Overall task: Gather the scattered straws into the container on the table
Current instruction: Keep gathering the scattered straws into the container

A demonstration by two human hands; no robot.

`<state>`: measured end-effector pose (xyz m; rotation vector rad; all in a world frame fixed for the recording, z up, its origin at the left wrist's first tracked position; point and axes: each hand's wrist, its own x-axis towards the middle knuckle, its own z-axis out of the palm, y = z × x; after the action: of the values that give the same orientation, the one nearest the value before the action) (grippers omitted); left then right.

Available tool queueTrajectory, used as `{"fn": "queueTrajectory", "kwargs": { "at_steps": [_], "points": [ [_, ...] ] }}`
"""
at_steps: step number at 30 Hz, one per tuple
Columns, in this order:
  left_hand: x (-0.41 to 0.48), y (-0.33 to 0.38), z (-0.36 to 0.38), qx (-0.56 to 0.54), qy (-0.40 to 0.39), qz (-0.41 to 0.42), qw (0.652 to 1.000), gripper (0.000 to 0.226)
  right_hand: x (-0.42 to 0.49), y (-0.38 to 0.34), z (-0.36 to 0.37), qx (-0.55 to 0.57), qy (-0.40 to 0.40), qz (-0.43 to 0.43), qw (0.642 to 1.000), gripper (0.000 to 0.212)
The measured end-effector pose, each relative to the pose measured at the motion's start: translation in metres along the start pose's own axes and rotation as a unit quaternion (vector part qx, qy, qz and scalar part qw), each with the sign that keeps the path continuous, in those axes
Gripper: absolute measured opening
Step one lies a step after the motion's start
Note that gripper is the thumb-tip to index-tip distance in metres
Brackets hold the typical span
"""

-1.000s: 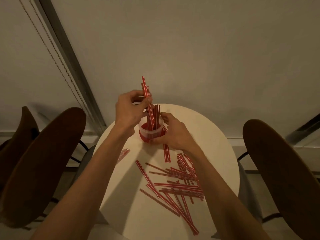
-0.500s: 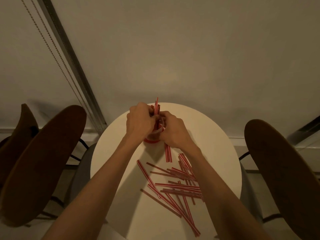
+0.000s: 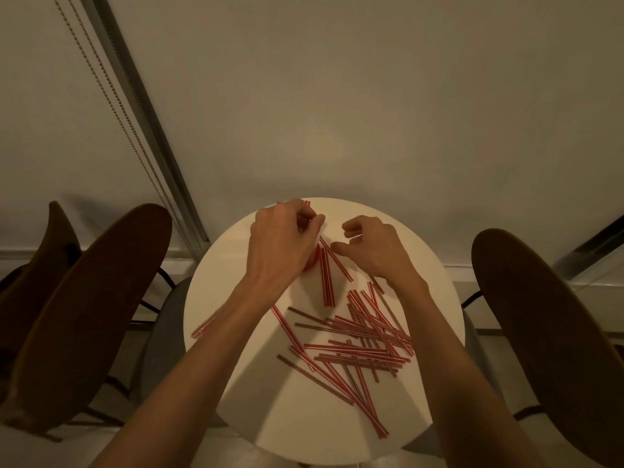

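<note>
**Bundle dropped in, most straws left on the table**

A second ago my left hand (image 3: pixel 282 246) held a bundle of straws high above the container (image 3: pixel 310 263); half a second ago both hands were pressed together around it. Now the bundle no longer stands up in view, so I judge it went in. The left hand sits right over the container, hiding all but a sliver of red at its base, with a few straw tips poking out past the knuckles. Its fingers are curled, but I cannot tell whether they grip the straws, the rim or nothing.

My right hand (image 3: pixel 373 251) has come off the container and hangs just beside it, fingers loosely bent and holding nothing. A pair of straws (image 3: pixel 327 282) lies right below the container, touching or nearly touching its base.

The main pile of straws (image 3: pixel 361 346) lies across the near half of the round table (image 3: pixel 435 298), and one stray straw (image 3: pixel 204 327) lies near the left edge. By my reckoning the job is early: the free right hand is best placed to scoop next.
</note>
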<state>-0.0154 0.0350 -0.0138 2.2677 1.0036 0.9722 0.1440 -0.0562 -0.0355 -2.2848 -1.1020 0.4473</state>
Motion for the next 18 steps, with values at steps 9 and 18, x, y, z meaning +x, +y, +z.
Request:
{"fn": "queueTrajectory", "kwargs": {
  "at_steps": [9,18],
  "points": [
    [-0.076,-0.014,0.021,0.052,-0.136,0.016,0.989,0.022,-0.029,-0.002,0.039,-0.141,0.001,0.014,0.99,0.061],
    [-0.086,-0.022,0.028,0.062,-0.159,0.0,0.985,0.025,-0.045,-0.015,0.037,-0.19,0.004,0.053,0.98,0.027]
  ]
}}
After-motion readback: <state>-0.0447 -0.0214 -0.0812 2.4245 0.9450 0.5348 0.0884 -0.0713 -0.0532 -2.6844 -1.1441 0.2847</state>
